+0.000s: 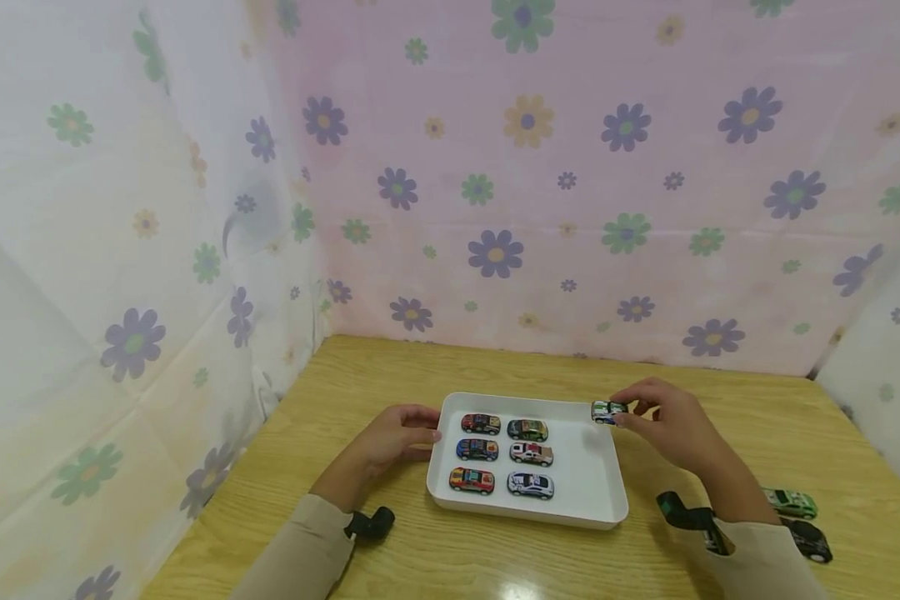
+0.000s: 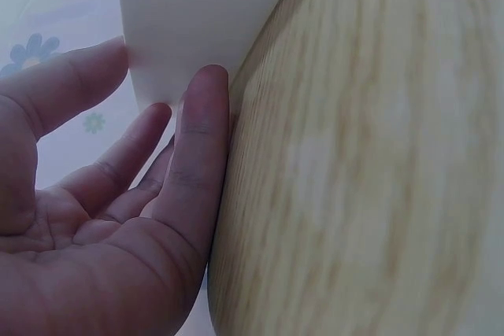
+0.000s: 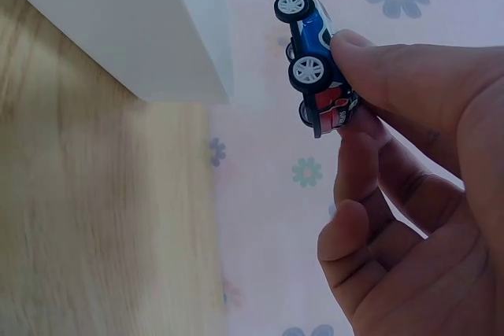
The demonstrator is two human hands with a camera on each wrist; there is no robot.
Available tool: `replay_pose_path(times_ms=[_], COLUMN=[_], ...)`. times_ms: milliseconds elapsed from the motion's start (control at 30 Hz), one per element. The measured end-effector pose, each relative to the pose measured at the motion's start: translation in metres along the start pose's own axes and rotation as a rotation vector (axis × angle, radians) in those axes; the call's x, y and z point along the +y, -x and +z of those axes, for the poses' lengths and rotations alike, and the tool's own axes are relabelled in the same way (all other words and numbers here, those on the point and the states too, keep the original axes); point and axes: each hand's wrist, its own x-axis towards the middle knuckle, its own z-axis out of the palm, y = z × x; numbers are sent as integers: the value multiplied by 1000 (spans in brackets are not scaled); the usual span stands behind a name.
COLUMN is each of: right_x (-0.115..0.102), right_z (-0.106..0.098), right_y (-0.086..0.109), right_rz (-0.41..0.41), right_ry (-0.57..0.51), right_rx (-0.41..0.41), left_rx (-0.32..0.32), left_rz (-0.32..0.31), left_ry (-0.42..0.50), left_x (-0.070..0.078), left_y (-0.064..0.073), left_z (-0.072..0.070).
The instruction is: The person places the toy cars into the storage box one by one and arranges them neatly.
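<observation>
My right hand (image 1: 667, 421) pinches a small toy car (image 1: 608, 412) between thumb and fingers, over the far right corner of the white tray (image 1: 585, 500). In the right wrist view the toy car (image 3: 319, 68) shows a blue and red side and white-spoked wheels, raised off the table. At the tray's left wall rests my left hand (image 1: 393, 437), its thumb at the rim. Seen from the left wrist, the extended fingers (image 2: 197, 147) touch the outer wall of the tray (image 2: 197, 13). Inside the tray, several toy cars (image 1: 530, 485) stand in two columns on the left and middle.
A green toy car (image 1: 791, 502) and a black toy car (image 1: 808, 540) stand on the wooden table (image 1: 495, 567), partly behind the right forearm. Flower-patterned cloth (image 1: 525, 192) hangs behind the table and along its sides.
</observation>
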Motion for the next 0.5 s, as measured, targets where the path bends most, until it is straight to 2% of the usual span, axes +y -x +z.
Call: replay_pose_path(times_ms=[233, 500], right_x=[-5, -2], right_z=[11, 26], right_y=[-4, -8], right_rz=[12, 18], right_ry=[-24, -3], right_rx=[-41, -74], left_rx=[-1, -7], left_rz=[-2, 1], left_ry=[9, 10], left_x=[-1, -1], left_y=[-1, -1], left_z=[0, 0])
